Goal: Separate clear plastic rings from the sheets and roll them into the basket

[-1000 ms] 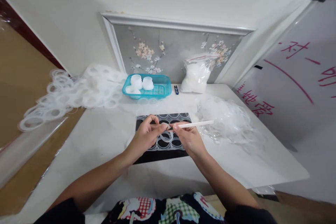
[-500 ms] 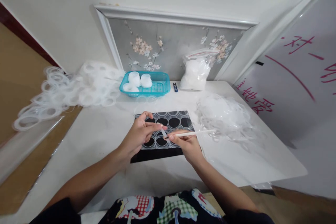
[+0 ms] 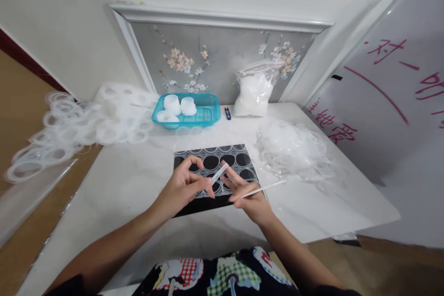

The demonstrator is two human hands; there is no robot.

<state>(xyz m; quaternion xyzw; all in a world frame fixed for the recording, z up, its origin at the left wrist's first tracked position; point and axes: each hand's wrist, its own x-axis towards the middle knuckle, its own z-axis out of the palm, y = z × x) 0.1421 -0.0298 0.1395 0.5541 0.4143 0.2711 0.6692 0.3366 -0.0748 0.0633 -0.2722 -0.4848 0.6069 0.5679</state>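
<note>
My left hand [image 3: 189, 182] pinches one end of a translucent white plastic strip [image 3: 219, 173], which looks like a narrow ring seen edge-on. The strip slants up to the right, and the fingertips of my right hand [image 3: 248, 192] touch its upper end. Between the thumb and fingers of that right hand sits a thin white stick, like a slim brush [image 3: 265, 188], its handle pointing right; its working tip is hidden. Beneath both hands lies a dark sheet [image 3: 211, 163] with rows of clear rings over black ovals.
A blue basket [image 3: 208, 122] holds several white ring stacks. Dark thread snips [image 3: 227, 113] and a zip bag of white material [image 3: 253, 95] stand at the back. Clear film scraps [image 3: 294, 150] pile at right, loose white rings [image 3: 114, 115] at left. A whiteboard [image 3: 388, 148] borders the right side.
The strip has turned from slanting down-right to slanting up-right. My right fingers have extended to its end, and the brush has swung away from it. The view has shifted slightly.
</note>
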